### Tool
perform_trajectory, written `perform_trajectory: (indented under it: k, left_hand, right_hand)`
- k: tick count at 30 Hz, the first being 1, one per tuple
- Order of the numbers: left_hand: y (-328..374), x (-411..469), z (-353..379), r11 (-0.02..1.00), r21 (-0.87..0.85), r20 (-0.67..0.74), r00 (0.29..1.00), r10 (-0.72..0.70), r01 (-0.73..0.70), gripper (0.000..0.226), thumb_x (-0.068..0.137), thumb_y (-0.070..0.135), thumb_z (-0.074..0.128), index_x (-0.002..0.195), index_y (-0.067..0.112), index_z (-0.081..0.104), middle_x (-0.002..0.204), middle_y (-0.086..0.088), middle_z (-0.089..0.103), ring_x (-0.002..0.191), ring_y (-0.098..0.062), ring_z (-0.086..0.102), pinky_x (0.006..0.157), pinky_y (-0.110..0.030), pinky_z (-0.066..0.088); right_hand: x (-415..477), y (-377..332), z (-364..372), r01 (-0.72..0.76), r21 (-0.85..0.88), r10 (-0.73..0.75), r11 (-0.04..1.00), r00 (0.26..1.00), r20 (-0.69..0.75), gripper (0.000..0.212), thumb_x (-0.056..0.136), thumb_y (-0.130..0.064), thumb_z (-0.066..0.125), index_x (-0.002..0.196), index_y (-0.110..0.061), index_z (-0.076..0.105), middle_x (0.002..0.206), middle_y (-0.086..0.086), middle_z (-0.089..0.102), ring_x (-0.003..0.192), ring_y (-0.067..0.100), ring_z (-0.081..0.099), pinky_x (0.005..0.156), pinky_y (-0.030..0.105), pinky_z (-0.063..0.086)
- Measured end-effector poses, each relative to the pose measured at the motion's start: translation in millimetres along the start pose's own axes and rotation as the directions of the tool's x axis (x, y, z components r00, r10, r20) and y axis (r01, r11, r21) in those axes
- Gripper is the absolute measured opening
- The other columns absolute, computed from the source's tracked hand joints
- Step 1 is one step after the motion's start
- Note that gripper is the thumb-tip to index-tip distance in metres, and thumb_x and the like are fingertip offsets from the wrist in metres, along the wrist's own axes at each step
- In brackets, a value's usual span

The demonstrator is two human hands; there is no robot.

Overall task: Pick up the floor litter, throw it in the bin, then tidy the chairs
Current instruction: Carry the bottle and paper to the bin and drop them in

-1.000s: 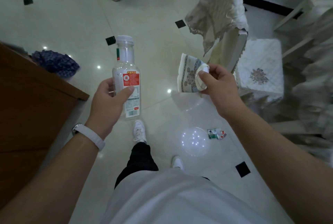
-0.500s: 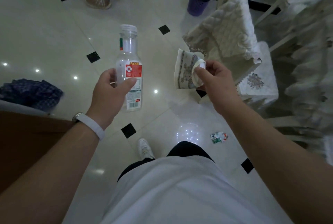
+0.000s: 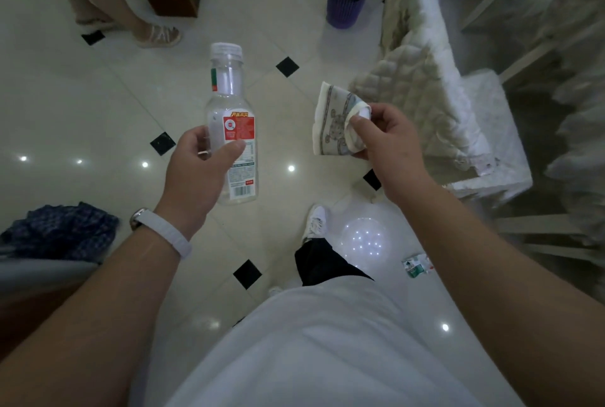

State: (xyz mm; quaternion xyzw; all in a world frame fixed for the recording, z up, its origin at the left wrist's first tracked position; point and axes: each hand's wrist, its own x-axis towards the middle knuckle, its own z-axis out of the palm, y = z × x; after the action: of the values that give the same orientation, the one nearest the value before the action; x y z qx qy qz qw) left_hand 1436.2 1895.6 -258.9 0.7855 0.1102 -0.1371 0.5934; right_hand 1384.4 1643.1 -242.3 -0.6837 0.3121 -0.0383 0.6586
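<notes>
Two pieces of litter are held off the floor, so the picking-up is judged partly done. At far left a dark blue cloth (image 3: 62, 230) is seen bunched beside a brown counter (image 3: 29, 315); whether it counts as litter cannot be told. The clear plastic bottle (image 3: 230, 102) is held upright in the left hand (image 3: 196, 174), whose grip is clamped round its lower half, thumb across the label. The cap is on and nothing is seen inside. A folded patterned napkin (image 3: 332, 125) is pinched in the grip of the right hand (image 3: 389, 144). Further ahead, by the wall, the purple bin (image 3: 345, 10) is lined with a dark bag; its inside is too dark for any contents to be made out. Neither item has been dropped in yet. One small green-and-white wrapper (image 3: 416, 267) is left on the floor near the right forearm. The cloth-covered chair (image 3: 435, 105), just beside the bin, is judged not yet tidied.
</notes>
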Motion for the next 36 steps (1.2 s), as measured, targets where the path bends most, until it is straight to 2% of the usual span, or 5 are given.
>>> perform_trajectory:
  k: [3,11,22,30,36]
  left_hand:
    - [25.0,45.8,22.6,1.0,0.015,0.02,1.0,-0.002,0.002,0.05,0.075,0.037,0.078,0.118,0.018,0.061,0.11,0.0,0.07,0.093,-0.012,0.071,0.076,-0.033,0.058]
    - [83.7,134.6,67.8,0.998,0.05,0.053,0.998,0.036,-0.039,0.038,0.088,0.023,0.074,0.122,0.015,0.059,0.104,0.006,0.067,0.085,-0.004,0.07,0.067,-0.02,0.056]
    - [118.6,287.4,70.2,0.998,0.061,0.124,0.992,0.001,-0.009,0.041,0.084,0.029,0.076,0.12,0.016,0.062,0.105,0.005,0.069,0.092,-0.01,0.07,0.078,-0.034,0.059]
    - [159.2,429.4,50.5,0.995,0.098,0.302,0.951,-0.064,0.035,0.058,0.069,0.046,0.078,0.119,0.022,0.062,0.111,0.002,0.07,0.097,-0.018,0.071,0.086,-0.049,0.059]
    - [193.2,501.9,50.5,0.994,0.109,0.352,0.935,-0.039,0.0,0.05,0.079,0.039,0.077,0.123,0.024,0.06,0.112,0.003,0.07,0.099,-0.018,0.07,0.086,-0.048,0.059]
  right_hand:
    - [50.7,-19.5,1.1,-0.009,0.024,0.009,1.0,1.0,0.002,0.01,0.09,-0.022,0.065,0.1,-0.018,0.067,0.105,0.014,0.069,0.096,0.028,0.069,0.08,0.052,0.059]
    - [144.6,-61.9,3.6,-0.007,0.026,0.008,1.0,1.0,-0.03,0.02,0.082,-0.033,0.068,0.099,-0.022,0.068,0.102,0.01,0.07,0.091,0.03,0.07,0.078,0.057,0.058]
    - [255.9,-91.4,56.8,-0.062,0.033,0.066,0.998,0.989,-0.132,0.01,0.09,-0.022,0.065,0.1,-0.02,0.065,0.107,0.011,0.067,0.096,0.026,0.069,0.073,0.036,0.061]
    - [345.2,-140.3,127.3,-0.065,0.016,0.067,0.998,0.959,-0.274,0.003,0.092,-0.022,0.064,0.096,-0.022,0.065,0.105,0.013,0.068,0.093,0.026,0.07,0.073,0.038,0.061]
    - [393.7,-169.9,148.4,-0.055,0.023,0.06,0.998,0.943,-0.327,0.004,0.092,-0.019,0.063,0.095,-0.021,0.064,0.105,0.012,0.067,0.088,0.02,0.07,0.067,0.028,0.058]
